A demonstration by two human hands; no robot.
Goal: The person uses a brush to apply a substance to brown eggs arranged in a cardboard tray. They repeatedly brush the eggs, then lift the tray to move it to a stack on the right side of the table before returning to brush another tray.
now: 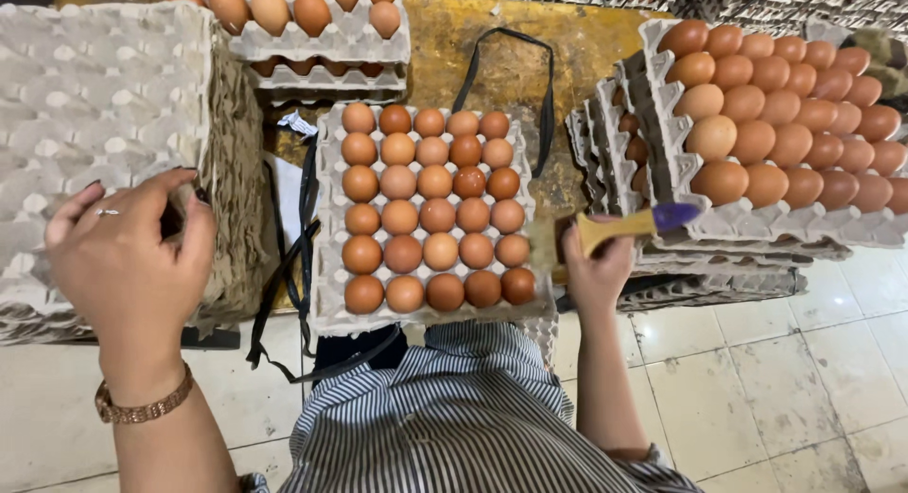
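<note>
Eggs: brown eggs (435, 214) fill a grey pulp tray (328, 266) at the centre of the frame, right in front of the person.
Handling: shells look brittle, and a full tray is likely heavy and apt to sag; I would support it from under two opposite edges, never by one corner.
Brush: a brush (619, 226) with a pale wooden handle and purple tip sits right of centre, beside the tray's right edge.
Right hand: the right hand (596, 266) has its fingers curled tight round the brush handle, wrist bent up, forearm rising from the lower frame.
Left hand: the left hand (128, 256), at the left of the frame, has fingers bent and slightly spread, tips pinching the rim of an empty-tray stack (95, 105).
Stack feel: light, stiff, rough pulp.
Around: more egg trays (785, 105) at upper right, black straps (307, 219) left of the tray.
</note>
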